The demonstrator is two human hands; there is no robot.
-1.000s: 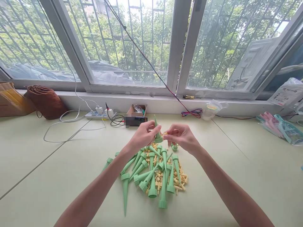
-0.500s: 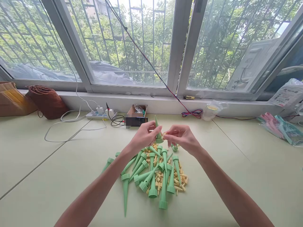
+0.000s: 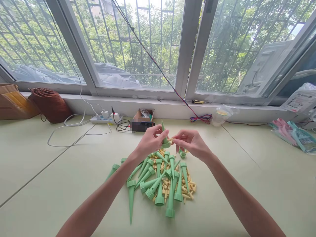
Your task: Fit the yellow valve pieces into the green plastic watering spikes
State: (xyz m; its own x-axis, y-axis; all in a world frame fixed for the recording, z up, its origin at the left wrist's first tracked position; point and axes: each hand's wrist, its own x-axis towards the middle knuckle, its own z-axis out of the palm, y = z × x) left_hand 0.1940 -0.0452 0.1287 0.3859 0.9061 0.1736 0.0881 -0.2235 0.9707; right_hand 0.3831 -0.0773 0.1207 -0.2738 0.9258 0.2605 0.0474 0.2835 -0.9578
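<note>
Left hand (image 3: 152,141) clamped on upright green spike (image 3: 165,144), above mixed pile (image 3: 170,197); right hand (image 3: 191,144) pinches small yellow piece (image 3: 170,140) by spike's base. Slight fingertip hold: piece could slip, get lost below

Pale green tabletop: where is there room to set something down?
Bare on the left, between the white cable and the left forearm; bare on the right, between the right forearm and the pink and teal packets. Crowded in the middle, where green spikes and yellow pieces lie heaped.
</note>
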